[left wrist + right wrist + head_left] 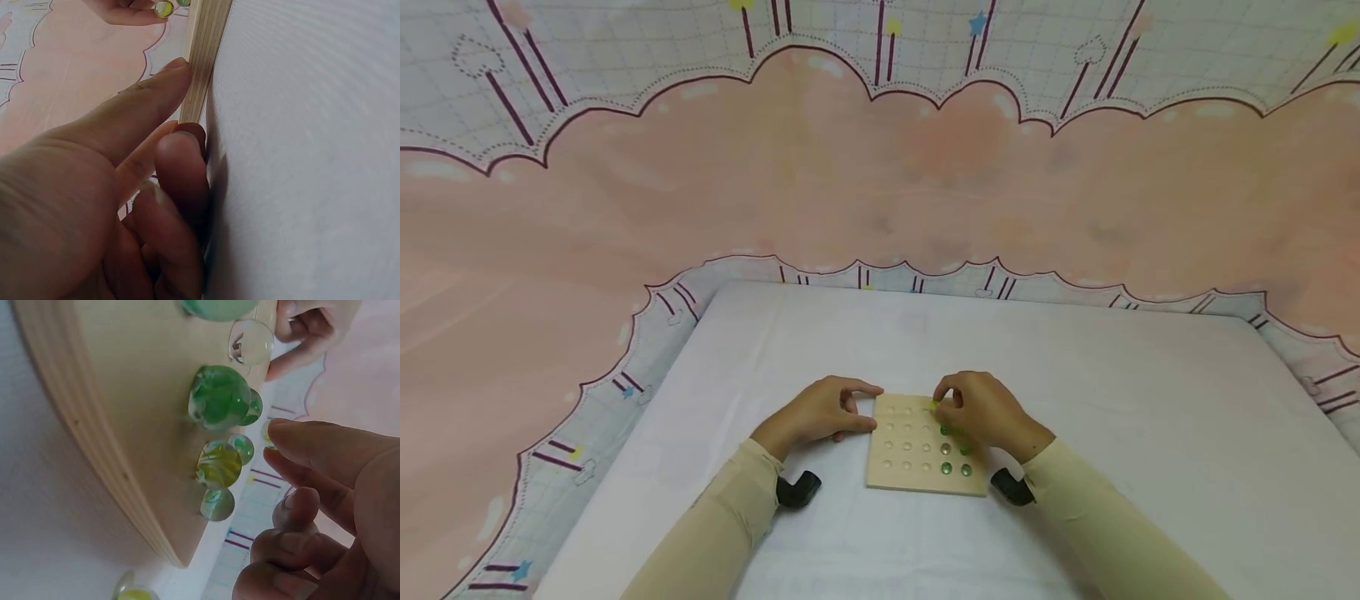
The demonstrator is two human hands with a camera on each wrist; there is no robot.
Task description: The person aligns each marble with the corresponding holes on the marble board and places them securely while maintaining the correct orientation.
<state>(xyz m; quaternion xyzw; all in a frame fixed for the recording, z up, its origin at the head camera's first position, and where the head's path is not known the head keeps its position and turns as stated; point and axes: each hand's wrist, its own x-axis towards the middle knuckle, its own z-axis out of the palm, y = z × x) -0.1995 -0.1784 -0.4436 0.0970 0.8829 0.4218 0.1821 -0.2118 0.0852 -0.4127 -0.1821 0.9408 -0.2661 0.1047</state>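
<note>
A square wooden board point(889, 477) with rows of round hollows lies flat on the white-covered table. Glass marbles, green, clear and yellow-streaked, sit in its two right columns, among them a green marble point(219, 397) and a yellow-streaked marble point(219, 464). My left hand point(824, 408) touches the board's left side with thumb and index tip, its other fingers bent beneath. Over the far part of the board, my right hand point(988, 414) pinches a clear yellow marble point(164, 9) between thumb and index finger. That hand hides part of the board's right side in the head view.
In the right wrist view another yellow-streaked marble point(134, 594) rests on the table beside the board. White cloth point(1150, 392) covers the table. A patterned pink curtain point(925, 192) hangs behind it. Black wrist cameras point(797, 490) sit under both sleeves.
</note>
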